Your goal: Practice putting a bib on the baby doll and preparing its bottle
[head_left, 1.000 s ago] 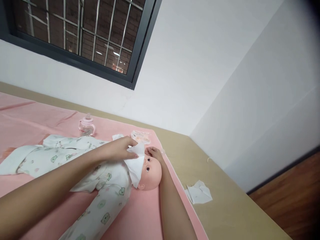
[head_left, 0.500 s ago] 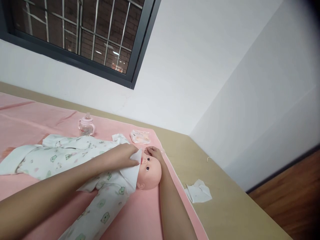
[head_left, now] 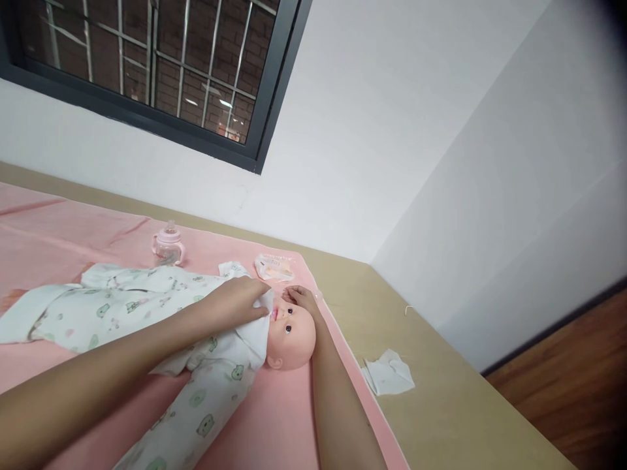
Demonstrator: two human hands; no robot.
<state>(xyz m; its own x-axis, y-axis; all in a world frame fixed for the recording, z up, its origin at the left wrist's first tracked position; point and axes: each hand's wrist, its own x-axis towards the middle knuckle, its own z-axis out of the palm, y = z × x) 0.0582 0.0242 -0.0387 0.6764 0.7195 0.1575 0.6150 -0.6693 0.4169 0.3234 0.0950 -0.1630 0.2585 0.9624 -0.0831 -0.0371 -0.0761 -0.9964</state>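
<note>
A baby doll (head_left: 292, 333) in a white bear-print sleepsuit (head_left: 147, 307) lies on a pink cloth (head_left: 49, 228), head to the right. My left hand (head_left: 240, 299) presses a white wipe (head_left: 257, 329) against the doll's chin and neck, fingers closed on it. My right hand (head_left: 301, 299) rests on the far side of the doll's head, fingers curled against the cheek and forehead.
A pink baby bottle (head_left: 168, 243) stands at the back of the cloth. A pack of wipes (head_left: 275, 266) and a small white piece (head_left: 232, 268) lie near it. A crumpled white tissue (head_left: 389, 375) lies on the beige surface (head_left: 441, 391) at right. Walls and a barred window stand behind.
My left hand has drawn the wipe down from the doll's face to its chin and neck, uncovering the mouth. The right hand has stayed at the head.
</note>
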